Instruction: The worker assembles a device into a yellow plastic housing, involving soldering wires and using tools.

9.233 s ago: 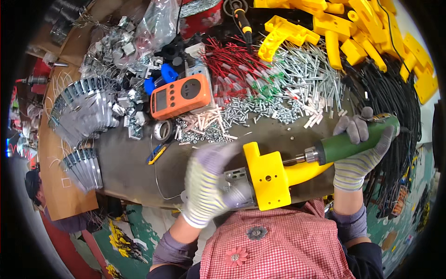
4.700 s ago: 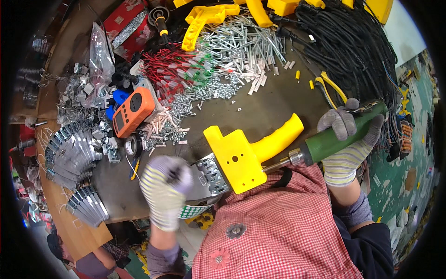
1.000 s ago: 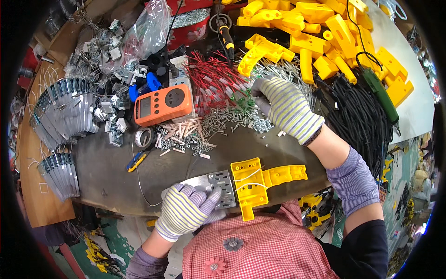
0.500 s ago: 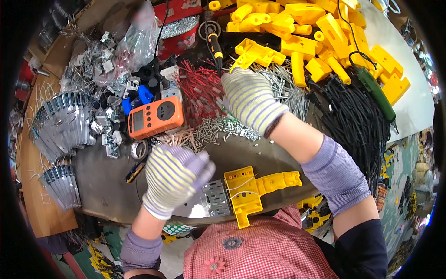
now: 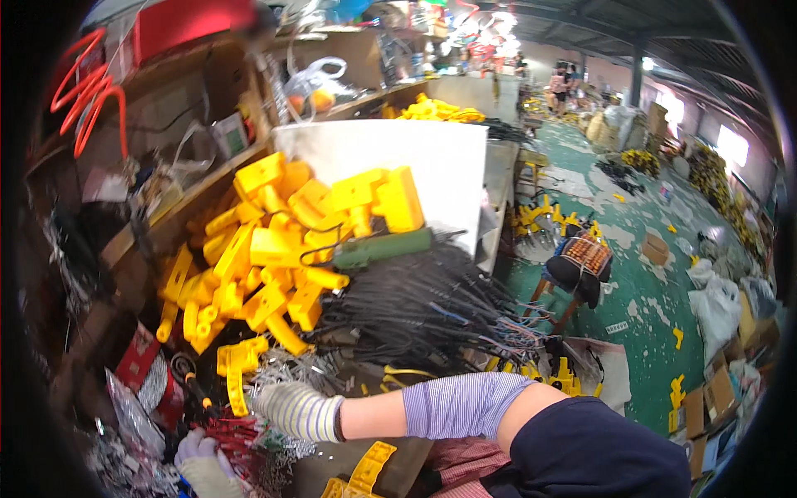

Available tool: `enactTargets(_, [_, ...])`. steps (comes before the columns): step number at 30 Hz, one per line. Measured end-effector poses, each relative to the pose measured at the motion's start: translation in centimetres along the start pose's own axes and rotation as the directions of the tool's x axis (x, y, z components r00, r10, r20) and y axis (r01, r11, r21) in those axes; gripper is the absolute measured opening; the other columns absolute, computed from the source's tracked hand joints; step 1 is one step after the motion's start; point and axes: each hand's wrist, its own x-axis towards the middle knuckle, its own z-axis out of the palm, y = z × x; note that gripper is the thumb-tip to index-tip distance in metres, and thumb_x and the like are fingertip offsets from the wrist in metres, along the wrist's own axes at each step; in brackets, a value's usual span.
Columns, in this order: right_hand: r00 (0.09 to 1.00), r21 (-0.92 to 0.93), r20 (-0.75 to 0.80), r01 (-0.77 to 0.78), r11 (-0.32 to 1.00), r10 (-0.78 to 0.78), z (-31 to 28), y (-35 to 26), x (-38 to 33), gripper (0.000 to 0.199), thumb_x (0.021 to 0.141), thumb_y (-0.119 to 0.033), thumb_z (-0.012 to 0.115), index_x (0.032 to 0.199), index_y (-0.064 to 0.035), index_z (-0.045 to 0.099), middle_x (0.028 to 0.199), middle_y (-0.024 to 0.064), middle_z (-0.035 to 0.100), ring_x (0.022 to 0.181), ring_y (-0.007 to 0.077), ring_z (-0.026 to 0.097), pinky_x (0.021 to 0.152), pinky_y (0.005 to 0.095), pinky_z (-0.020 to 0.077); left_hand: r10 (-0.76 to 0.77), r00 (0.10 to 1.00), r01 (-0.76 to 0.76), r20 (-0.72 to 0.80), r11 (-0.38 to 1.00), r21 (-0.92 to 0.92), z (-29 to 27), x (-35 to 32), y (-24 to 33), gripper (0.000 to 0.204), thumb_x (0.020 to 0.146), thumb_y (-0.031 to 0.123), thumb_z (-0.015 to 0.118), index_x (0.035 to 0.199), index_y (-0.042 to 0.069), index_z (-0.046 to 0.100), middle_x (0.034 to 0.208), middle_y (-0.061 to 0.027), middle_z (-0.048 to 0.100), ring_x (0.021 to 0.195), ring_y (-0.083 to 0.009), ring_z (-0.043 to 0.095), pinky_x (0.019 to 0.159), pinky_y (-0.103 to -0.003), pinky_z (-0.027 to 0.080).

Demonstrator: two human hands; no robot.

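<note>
Reaching across the crowded tabletop (image 5: pixel 390 465), the right hand (image 5: pixel 290 408) wears a knitted glove with thin grey and white stripes, and the forearm behind it has a ribbed purple sleeve cover. The hand lies over a heap of small shiny metal screws (image 5: pixel 286 373); its fingers point to the left and are bent down into the heap, but I cannot tell if the grip is closed on anything, because the fingertips are hidden. The left hand (image 5: pixel 199 461) is low at the picture's edge, in a pale glove of the same knit, just beside a bundle of thin red wires (image 5: pixel 232 436). It touches or almost touches them; how far this grip is open I also cannot tell.

Just above the right hand stands a big pile of yellow plastic parts (image 5: pixel 282 249), blocky and smooth, some long like handles, some square. A green tool with a round body (image 5: pixel 386 246) rests on top of this pile. To the right of the pile is a thick mass of black cables (image 5: pixel 423 307), thin and tangled, with coloured ends. One flat yellow plastic piece (image 5: pixel 365 469) with small holes lies near the lower edge, close under the right forearm. Behind the pile a white board (image 5: pixel 415 166) stands upright.
</note>
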Motion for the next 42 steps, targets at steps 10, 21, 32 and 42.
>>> enactTargets(10, [0.962,-0.162,-0.067,0.251,0.954,-0.264,-2.8,-3.4,-2.1,0.01,0.082,-0.015,0.061,0.09,-0.0101,0.064,0.095,0.0107,0.057,0.088,0.0258,0.062,0.065,0.0352,0.0538,-0.13,0.989,0.149,0.073,0.893,-0.424,-4.7,1.9,6.2,0.016,0.086,-0.001,0.07,0.102,0.0,0.069,0.084,-0.0178,0.069,0.078,-0.0326,0.066,0.08,-0.041,0.052])
enactTargets(21, [0.919,-0.312,-0.033,0.363,0.878,-0.392,-3.1,-3.2,-6.0,0.01,0.079,-0.017,0.066,0.083,-0.008,0.066,0.09,0.0104,0.058,0.089,0.0268,0.063,0.066,0.0392,0.0536,-0.331,0.877,0.467,0.347,0.756,-0.459,-8.0,-3.9,7.8,0.015,0.088,0.002,0.069,0.102,-0.003,0.072,0.089,-0.0158,0.073,0.078,-0.019,0.067,0.072,-0.032,0.053])
enactTargets(32, [0.807,-0.209,-0.139,0.543,0.813,-0.575,0.0,-3.9,-7.3,0.016,0.075,-0.023,0.069,0.078,-0.0077,0.07,0.068,0.0096,0.063,0.064,0.0294,0.064,0.059,0.0416,0.051,-0.395,0.843,0.535,0.366,0.693,-0.483,-10.1,-8.5,9.7,0.012,0.082,0.01,0.072,0.093,0.006,0.075,0.08,-0.0145,0.072,0.071,-0.0273,0.071,0.068,-0.035,0.055])
enactTargets(42, [0.978,0.203,-0.04,0.211,0.956,-0.207,-3.9,-1.2,-7.4,0.023,0.078,-0.023,0.073,0.095,-0.007,0.07,0.106,0.0138,0.067,0.107,0.0353,0.062,0.094,0.0425,0.0501,-0.064,0.233,0.969,0.97,0.098,-0.226,-16.2,-10.2,9.1,0.068,0.078,-0.003,0.069,0.143,0.002,0.051,0.137,-0.0141,0.06,0.121,-0.0244,0.06,0.101,-0.036,0.048])
